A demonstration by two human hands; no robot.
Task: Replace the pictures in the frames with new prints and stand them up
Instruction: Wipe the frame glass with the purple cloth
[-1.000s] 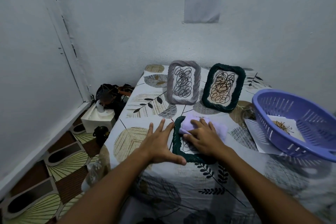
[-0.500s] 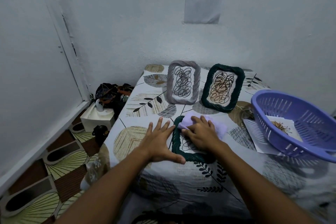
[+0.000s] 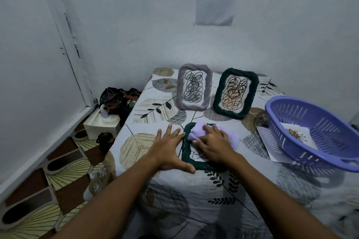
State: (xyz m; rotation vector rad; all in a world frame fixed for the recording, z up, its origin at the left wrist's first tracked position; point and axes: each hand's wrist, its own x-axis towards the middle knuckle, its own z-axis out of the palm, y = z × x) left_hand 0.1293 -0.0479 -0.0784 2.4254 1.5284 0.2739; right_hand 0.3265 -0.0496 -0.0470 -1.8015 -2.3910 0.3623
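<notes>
A dark green frame (image 3: 186,158) lay flat on the table (image 3: 194,190), which was covered in a leaf-patterned cloth, close to its near edge, with a scribbled picture showing in the part of its opening not hidden by the hand. The left hand (image 3: 168,147) lay flat on the tablecloth just beside the frame's left edge, fingers straight and spread, the thumb stretched out along the frame's near left corner; it held nothing. The right hand (image 3: 212,144) rested on top of the frame, pressing a lilac cloth (image 3: 198,131) down on the far part of it, the fingers curved over the cloth so that it bunched out beyond them toward the far side and to the right. Farther back, two more frames stood upright and slightly tilted backward, well apart from the hands: a grey frame (image 3: 181,87) on the left and a second dark green frame (image 3: 252,91) on the right, each with a looping scribble drawing inside. To the right, a lilac plastic basket (image 3: 287,122) sat tipped, holding a white print (image 3: 299,134) with a small brown drawing on it, and another white sheet (image 3: 272,147) lay partly under the basket's near side. A printed paper notice (image 3: 215,6) hung on the wall behind the table. On the floor to the left stood a white box (image 3: 101,128) with dark items just behind it
</notes>
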